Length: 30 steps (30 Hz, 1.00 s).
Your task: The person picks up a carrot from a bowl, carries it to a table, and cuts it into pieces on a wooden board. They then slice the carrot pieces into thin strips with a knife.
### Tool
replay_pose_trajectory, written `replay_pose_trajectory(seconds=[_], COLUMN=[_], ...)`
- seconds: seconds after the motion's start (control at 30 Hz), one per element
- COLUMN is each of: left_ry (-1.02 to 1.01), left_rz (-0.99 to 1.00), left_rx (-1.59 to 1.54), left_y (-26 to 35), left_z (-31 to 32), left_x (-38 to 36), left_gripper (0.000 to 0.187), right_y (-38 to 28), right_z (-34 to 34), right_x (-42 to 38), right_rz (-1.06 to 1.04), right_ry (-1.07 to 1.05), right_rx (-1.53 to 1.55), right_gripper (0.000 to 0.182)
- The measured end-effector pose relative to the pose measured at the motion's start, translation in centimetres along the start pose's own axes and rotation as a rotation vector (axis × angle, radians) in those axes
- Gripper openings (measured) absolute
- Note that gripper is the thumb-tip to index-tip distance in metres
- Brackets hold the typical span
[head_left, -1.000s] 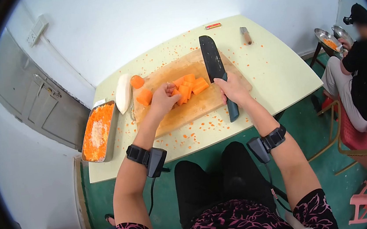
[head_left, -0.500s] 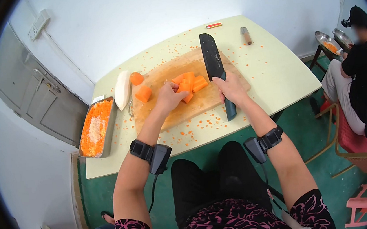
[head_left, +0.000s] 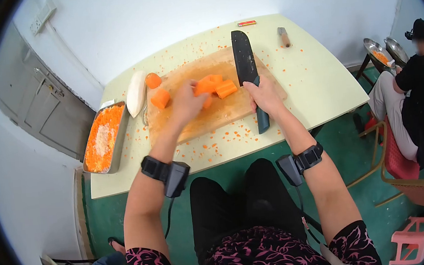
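Note:
My right hand [head_left: 264,94] is closed around the dark handle of a wide-bladed kitchen knife [head_left: 244,58], its blade lying over the right part of the wooden cutting board [head_left: 181,128]. My left hand [head_left: 188,103], a little blurred, has thumb and fingers around a carrot piece [head_left: 207,101] at the left of a cluster of cut pieces. Just right of it are other carrot chunks [head_left: 226,88]. A carrot chunk [head_left: 160,98] stands at the board's left, with a carrot end [head_left: 153,80] behind it. My left fingertips are partly hidden.
A metal tray [head_left: 119,150] of chopped carrot with a pale heap stands at the left, beside a peeled white radish [head_left: 136,93]. A peeler-like tool [head_left: 284,37] and a small red box [head_left: 247,23] lie farther back. A person [head_left: 420,97] sits at the right near metal bowls.
My left hand has shifted slightly left and back among the carrot pieces, and these have spread a little. My right hand keeps its hold on the knife. The whole view has shifted slightly.

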<state>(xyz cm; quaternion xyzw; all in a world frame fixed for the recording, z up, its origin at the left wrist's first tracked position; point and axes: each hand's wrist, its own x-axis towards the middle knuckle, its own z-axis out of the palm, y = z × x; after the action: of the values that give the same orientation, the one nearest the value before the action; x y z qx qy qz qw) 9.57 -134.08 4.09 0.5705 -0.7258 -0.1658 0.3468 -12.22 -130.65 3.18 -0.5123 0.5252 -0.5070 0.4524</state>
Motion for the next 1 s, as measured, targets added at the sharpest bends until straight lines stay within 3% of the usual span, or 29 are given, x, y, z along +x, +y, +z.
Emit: replay_pose_trajectory(seconds=[0.03, 0.13, 0.23, 0.33, 0.43, 0.53, 0.63, 0.73, 0.83, 0.93, 1.0], left_ry=[0.004, -0.469, -0.416, -0.363, -0.488, -0.189, -0.420, -0.468, -0.436, -0.291, -0.291], left_rz=[-0.015, -0.370, -0.244, 0.061, -0.151, 0.113, 0.070, 0.120, 0.139, -0.037, -0.037], left_rx=[0.034, -0.113, 0.000, 0.259, 0.327, 0.257, 0.357, 0.454, 0.543, 0.654, 0.724], left_y=[-0.7, -2.4, -3.6, -2.9, 0.5, -0.6, 0.6, 1.6, 0.4, -2.4, -4.9], left_z=[-1.3, -5.5, -5.9, -5.2, -4.9, -2.7, -1.0, -0.9, -2.2, -4.4, -6.0], left_x=[0.5, 1.6, 0.6, 0.5, 2.7, 4.7, 6.0, 6.4, 7.8, 10.8, 12.1], left_gripper=[0.033, 0.041, 0.038, 0.043, 0.043, 0.043, 0.042, 0.040, 0.035, 0.030, 0.027], right_y=[0.1, 0.3, -0.1, 0.0, -0.1, 0.1, -0.3, -0.1, 0.1, 0.0, 0.0], right_z=[0.0, 0.0, 0.2, 0.1, 0.0, -0.1, 0.1, 0.2, 0.2, 0.2, 0.1], right_x=[0.1, 0.3, 0.1, 0.0, 0.0, 0.1, 0.0, 0.1, 0.3, 0.1, 0.1], right_rz=[0.003, 0.012, 0.016, 0.019, 0.019, 0.013, 0.020, 0.043, 0.052, 0.042, 0.017], right_ry=[-0.002, -0.001, -0.006, -0.004, 0.007, 0.000, 0.012, 0.036, 0.033, 0.018, 0.005], right_rx=[-0.001, -0.001, 0.002, -0.003, -0.002, 0.006, -0.009, -0.007, -0.019, -0.015, -0.027], right_gripper=[0.020, 0.020, 0.020, 0.020, 0.021, 0.022, 0.023, 0.023, 0.023, 0.023, 0.023])
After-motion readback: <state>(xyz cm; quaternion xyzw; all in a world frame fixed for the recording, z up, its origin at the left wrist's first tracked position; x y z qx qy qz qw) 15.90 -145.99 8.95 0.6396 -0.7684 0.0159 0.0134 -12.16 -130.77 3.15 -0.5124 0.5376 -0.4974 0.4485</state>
